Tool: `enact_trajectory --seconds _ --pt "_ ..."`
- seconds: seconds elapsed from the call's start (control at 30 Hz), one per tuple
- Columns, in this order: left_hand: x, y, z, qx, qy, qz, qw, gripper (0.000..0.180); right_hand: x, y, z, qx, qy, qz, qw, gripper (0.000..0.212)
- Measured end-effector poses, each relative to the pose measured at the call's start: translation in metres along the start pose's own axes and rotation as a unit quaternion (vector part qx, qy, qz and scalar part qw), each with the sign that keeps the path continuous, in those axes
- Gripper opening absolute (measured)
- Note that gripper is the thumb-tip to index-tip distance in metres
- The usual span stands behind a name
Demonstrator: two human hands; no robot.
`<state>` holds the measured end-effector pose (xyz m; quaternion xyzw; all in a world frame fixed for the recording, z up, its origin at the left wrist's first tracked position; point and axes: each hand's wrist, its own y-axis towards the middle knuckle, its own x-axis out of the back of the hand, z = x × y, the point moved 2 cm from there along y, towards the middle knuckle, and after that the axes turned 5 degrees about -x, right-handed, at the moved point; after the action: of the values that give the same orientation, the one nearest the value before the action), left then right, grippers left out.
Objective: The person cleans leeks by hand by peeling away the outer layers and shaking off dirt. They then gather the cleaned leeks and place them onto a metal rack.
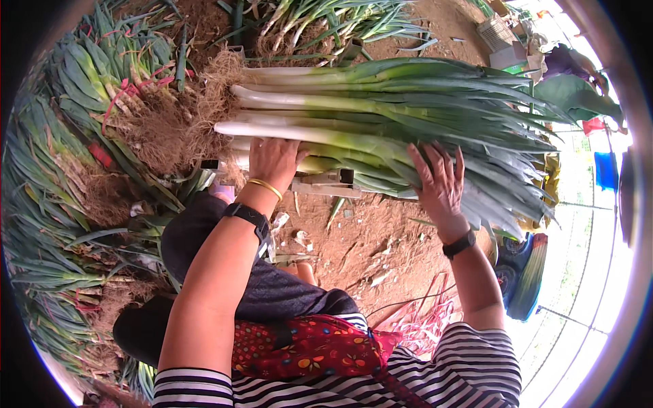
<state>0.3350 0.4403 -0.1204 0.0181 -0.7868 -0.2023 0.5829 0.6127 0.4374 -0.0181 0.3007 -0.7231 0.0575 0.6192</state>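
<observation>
A large heap of leeks lies crosswise before me on a metal rack, roots to the left and green leaves to the right. My left hand is closed on the near leeks at their pale stalks, close to the roots. Its fingertips are partly hidden against the stalk of one white leek; the thumb shows on the right. Farther right, my right hand rests on the green leaves with its fingers stretched out and apart, gripping nothing.
Tied leek bundles with red bands crowd the left side. Loose leeks lie on the soil at the back. Pink strips are on the ground near my right arm. At the far right are a crate and a wire fence.
</observation>
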Motion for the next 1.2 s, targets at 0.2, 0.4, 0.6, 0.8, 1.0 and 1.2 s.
enact_trajectory --seconds 0.2,0.4,0.6,0.8,1.0,1.2 --pt "-0.01 0.006 -0.003 0.053 0.009 0.116 0.992 0.029 -0.01 0.027 -0.024 0.07 0.028 0.014 0.997 0.089" --pt "-0.016 -0.006 -0.004 0.068 0.001 0.072 0.995 0.029 -0.01 0.026 -0.022 0.084 0.049 0.039 0.994 0.082" --pt "0.006 -0.01 0.0 0.132 -0.122 -0.003 0.984 0.032 0.013 0.022 -0.029 0.056 0.105 0.077 0.99 0.069" --pt "0.03 -0.031 -0.009 0.181 -0.117 0.191 0.958 0.041 0.028 0.028 -0.026 0.085 0.125 0.208 0.966 0.043" --pt "0.055 -0.031 -0.009 0.177 -0.128 0.169 0.961 0.032 0.022 0.029 -0.012 0.125 0.153 0.237 0.951 0.053" --pt "0.037 -0.033 0.019 0.15 0.02 0.185 0.971 0.047 0.013 0.029 0.003 0.147 0.135 0.2 0.959 0.049"
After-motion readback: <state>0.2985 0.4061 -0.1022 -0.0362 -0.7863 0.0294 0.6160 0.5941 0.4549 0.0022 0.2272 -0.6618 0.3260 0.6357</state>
